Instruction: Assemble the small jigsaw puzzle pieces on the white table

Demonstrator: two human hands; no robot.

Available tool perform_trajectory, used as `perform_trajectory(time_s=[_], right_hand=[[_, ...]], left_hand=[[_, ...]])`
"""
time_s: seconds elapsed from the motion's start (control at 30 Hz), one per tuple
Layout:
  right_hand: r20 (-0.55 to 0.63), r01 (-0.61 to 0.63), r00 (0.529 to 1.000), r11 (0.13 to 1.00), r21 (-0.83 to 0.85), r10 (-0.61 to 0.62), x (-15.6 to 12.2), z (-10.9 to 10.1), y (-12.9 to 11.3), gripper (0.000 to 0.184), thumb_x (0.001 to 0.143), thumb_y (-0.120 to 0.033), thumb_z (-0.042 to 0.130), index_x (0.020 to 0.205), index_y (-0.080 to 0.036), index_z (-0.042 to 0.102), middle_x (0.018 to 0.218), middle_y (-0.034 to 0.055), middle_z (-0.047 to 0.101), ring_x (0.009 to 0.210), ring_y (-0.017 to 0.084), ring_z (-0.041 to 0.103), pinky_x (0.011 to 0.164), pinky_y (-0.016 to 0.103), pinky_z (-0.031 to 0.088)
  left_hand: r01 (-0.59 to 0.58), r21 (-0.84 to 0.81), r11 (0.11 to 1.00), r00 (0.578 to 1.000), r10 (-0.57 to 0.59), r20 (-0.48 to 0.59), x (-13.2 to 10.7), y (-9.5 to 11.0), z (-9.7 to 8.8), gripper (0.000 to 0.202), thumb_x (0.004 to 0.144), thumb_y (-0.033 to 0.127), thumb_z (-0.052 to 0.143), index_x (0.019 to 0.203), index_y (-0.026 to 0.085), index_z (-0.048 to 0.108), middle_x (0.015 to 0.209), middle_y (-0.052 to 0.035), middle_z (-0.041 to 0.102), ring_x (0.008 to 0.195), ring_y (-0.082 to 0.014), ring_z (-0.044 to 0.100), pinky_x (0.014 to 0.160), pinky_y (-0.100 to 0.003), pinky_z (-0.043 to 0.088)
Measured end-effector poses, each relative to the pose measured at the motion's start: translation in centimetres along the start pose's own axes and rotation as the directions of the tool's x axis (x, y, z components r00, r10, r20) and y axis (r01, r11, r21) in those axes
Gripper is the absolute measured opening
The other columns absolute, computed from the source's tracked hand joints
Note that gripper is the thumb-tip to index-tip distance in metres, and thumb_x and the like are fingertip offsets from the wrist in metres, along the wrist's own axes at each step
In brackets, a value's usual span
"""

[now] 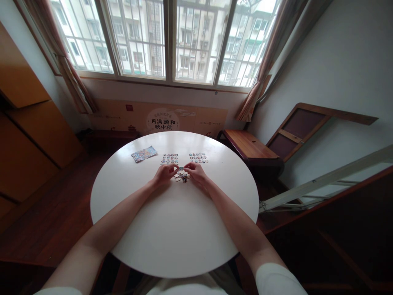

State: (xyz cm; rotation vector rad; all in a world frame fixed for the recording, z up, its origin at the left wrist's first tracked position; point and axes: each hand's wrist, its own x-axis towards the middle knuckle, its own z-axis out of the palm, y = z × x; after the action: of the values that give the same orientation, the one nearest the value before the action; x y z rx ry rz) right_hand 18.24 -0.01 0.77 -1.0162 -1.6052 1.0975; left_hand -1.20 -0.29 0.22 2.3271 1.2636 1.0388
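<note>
Above a small pile of jigsaw pieces (184, 177) my two hands meet, fingertips pinched close together. A jigsaw piece (181, 168) shows between them, its picture too small to make out. My left hand (166, 173) touches its left side with thumb and forefinger. On the other side my right hand (195, 171) pinches it at the edge. Beyond the left hand lie short rows of sorted pieces (170, 157). A second group of pieces (199, 157) is laid in rows beyond the right hand. Everything rests on a round white table (172, 229).
A colourful printed sheet (144, 153) lies at the table's far left. To the right stands a low wooden bench (250, 144), near a folded metal frame (331, 180). A printed panel (123, 116) leans under the barred window. Wooden cabinets (39, 139) line the left.
</note>
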Motion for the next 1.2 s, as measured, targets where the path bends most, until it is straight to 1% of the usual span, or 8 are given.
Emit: perform_trajectory(time_s=[0.13, 0.37, 0.6, 1.2], right_hand=[[0.001, -0.001, 1.000, 1.000, 0.005, 0.001, 0.03, 0.03, 0.03, 0.032, 0.061, -0.042, 0.071, 0.075, -0.014, 0.064, 0.062, 0.0020, 0.061, 0.054, 0.010, 0.051, 0.050, 0.023, 0.038], [-0.005, 0.005, 1.000, 1.000, 0.003, -0.005, -0.14, 0.12, -0.36, 0.031, 0.061, -0.041, 0.070, 0.075, -0.014, 0.064, 0.063, 0.0023, 0.062, 0.055, 0.011, 0.052, 0.051, 0.023, 0.039], [-0.008, -0.010, 1.000, 1.000, 0.019, 0.010, -0.12, 0.18, -0.50, 0.028, 0.060, -0.038, 0.071, 0.074, -0.014, 0.064, 0.062, 0.0017, 0.061, 0.054, 0.011, 0.051, 0.051, 0.023, 0.039], [-0.011, -0.023, 1.000, 0.999, 0.032, 0.023, -0.13, 0.21, -0.55, 0.027, 0.060, -0.038, 0.071, 0.073, -0.014, 0.064, 0.058, 0.0005, 0.059, 0.052, 0.010, 0.049, 0.050, 0.023, 0.037]], left_hand=[[0.001, 0.000, 1.000, 1.000, -0.001, -0.002, -0.04, 0.06, -0.01, 0.021, 0.081, 0.032, 0.053, 0.086, 0.018, 0.067, 0.050, 0.0045, 0.053, 0.047, -0.0065, 0.044, 0.051, -0.017, 0.032], [0.038, -0.014, 0.999, 0.999, -0.038, -0.027, -0.05, 0.07, -0.02, 0.022, 0.082, 0.032, 0.052, 0.089, 0.018, 0.067, 0.050, 0.0042, 0.053, 0.047, -0.0068, 0.045, 0.050, -0.017, 0.032], [0.001, -0.009, 1.000, 1.000, -0.001, -0.013, 0.00, -0.21, 0.09, 0.020, 0.081, 0.029, 0.053, 0.087, 0.017, 0.067, 0.051, 0.0047, 0.053, 0.047, -0.0062, 0.044, 0.051, -0.016, 0.032], [-0.009, 0.012, 1.000, 1.000, 0.009, -0.018, 0.01, -0.46, 0.32, 0.021, 0.081, 0.031, 0.052, 0.085, 0.018, 0.067, 0.050, 0.0049, 0.053, 0.046, -0.0063, 0.043, 0.051, -0.017, 0.032]])
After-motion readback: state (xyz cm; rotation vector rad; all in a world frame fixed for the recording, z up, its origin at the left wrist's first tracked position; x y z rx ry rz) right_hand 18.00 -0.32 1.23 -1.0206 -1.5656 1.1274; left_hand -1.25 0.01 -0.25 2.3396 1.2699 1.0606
